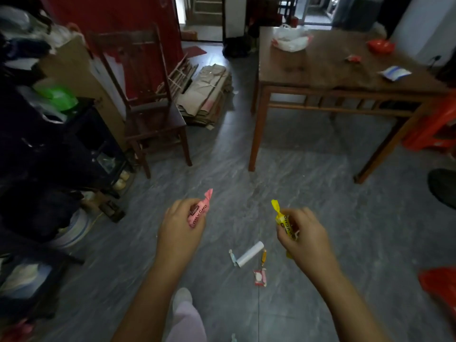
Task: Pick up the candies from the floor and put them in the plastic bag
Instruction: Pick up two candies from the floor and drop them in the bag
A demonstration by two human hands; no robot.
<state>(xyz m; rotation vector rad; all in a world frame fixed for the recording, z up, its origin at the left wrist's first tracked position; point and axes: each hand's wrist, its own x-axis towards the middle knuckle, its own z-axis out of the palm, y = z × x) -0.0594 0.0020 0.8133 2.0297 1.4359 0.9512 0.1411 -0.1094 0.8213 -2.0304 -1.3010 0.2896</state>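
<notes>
My left hand grips a pink wrapped candy above the floor. My right hand grips a yellow wrapped candy. On the grey floor below them lie a white roll, a pale blue candy, a small orange candy and a red-and-white candy. Another pale candy shows at the bottom edge. A white plastic bag sits on the wooden table at the far side.
The wooden table stands ahead on the right, a wooden chair ahead on the left. Flattened cardboard lies behind the chair. Dark cluttered shelves line the left. Red plastic stools stand at the right. My foot is below.
</notes>
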